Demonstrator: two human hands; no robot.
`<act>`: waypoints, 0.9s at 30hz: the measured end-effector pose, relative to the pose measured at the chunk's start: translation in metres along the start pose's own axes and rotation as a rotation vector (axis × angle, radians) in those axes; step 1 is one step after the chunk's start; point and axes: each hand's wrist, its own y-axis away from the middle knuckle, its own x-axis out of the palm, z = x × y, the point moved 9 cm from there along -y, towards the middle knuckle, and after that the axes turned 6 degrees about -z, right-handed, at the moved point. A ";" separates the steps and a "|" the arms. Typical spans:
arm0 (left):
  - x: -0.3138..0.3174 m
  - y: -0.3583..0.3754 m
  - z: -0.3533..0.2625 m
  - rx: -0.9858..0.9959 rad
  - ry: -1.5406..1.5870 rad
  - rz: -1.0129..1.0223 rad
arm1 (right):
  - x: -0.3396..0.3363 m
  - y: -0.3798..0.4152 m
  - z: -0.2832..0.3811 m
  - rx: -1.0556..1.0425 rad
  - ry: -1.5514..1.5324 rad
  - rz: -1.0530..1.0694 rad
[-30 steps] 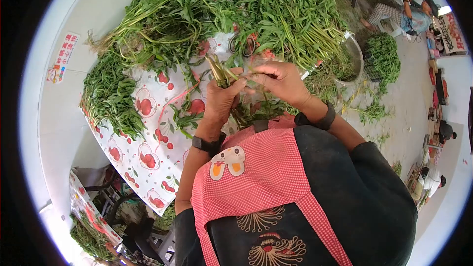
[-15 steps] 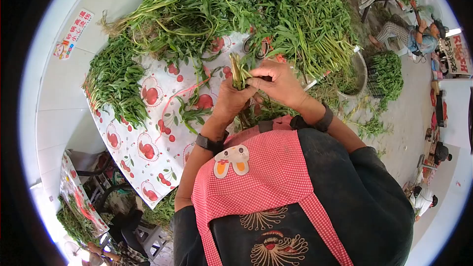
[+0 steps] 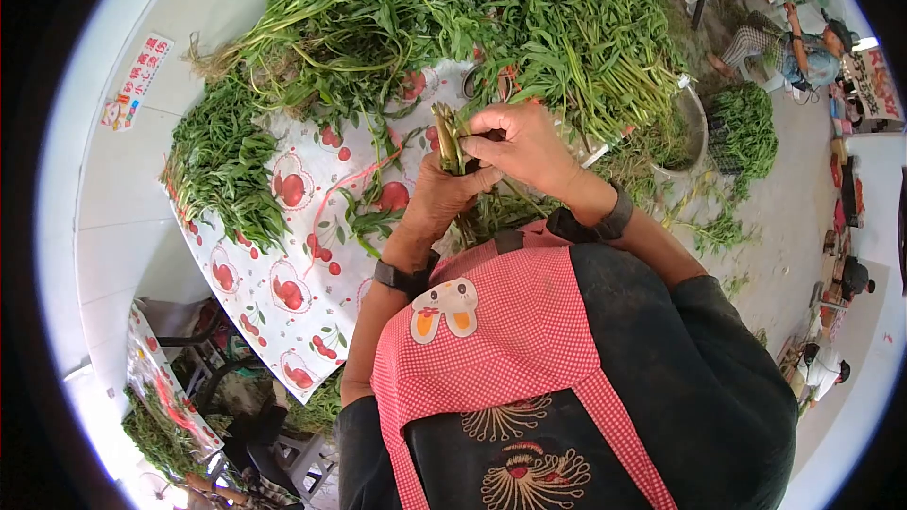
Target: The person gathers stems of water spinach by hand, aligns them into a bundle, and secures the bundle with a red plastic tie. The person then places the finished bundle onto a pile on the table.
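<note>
My left hand (image 3: 439,196) is wrapped round a bunch of green stems (image 3: 448,140), held upright in front of the apron with the pale cut ends at the top. Leafy parts of the bunch hang below, partly hidden by the hands and apron. Against the right side of the same stems, my right hand (image 3: 527,153) is closed in a pinch, thumb and forefinger at the bunch just below its top. Behind both hands lies a big heap of leafy green stalks (image 3: 378,28) on the patterned tablecloth (image 3: 293,297).
A neat pile of greens (image 3: 225,162) lies at the table's left. A pink string (image 3: 350,179) crosses the cloth. On the right floor stand a basin (image 3: 697,137) and a dark crate of greens (image 3: 744,127). Another person (image 3: 808,57) sits at the upper right.
My right hand has shifted slightly up and left along the stems, its fingers now more curled against them. My left hand keeps its hold on the bunch.
</note>
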 end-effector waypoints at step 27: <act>-0.004 0.004 0.005 -0.160 -0.125 0.047 | 0.014 -0.006 -0.011 0.114 0.034 0.177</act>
